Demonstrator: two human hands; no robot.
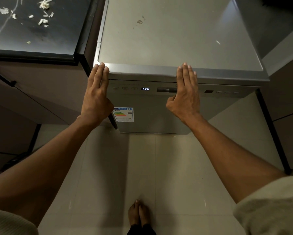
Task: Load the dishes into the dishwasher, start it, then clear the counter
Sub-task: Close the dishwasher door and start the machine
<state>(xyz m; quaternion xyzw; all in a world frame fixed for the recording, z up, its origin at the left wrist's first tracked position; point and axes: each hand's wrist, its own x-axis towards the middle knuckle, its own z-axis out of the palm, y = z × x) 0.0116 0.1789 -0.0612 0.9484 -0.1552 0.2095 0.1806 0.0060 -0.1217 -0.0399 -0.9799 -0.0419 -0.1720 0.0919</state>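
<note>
A silver freestanding dishwasher (176, 39) stands in front of me with its door closed. Its control panel shows a lit display (145, 88) reading 130. My left hand (96, 94) lies flat with straight fingers against the left top corner of the door. My right hand (186, 92) lies flat over the panel's middle, its fingertips reaching the top edge. Neither hand holds anything. No dishes are in view.
A black counter (32, 36) to the left carries several pale scraps and peelings (43, 5). Brown cabinets (40, 92) stand below it. An energy label (123, 114) is stuck on the door. Beige floor tiles and my bare feet (139, 212) lie below.
</note>
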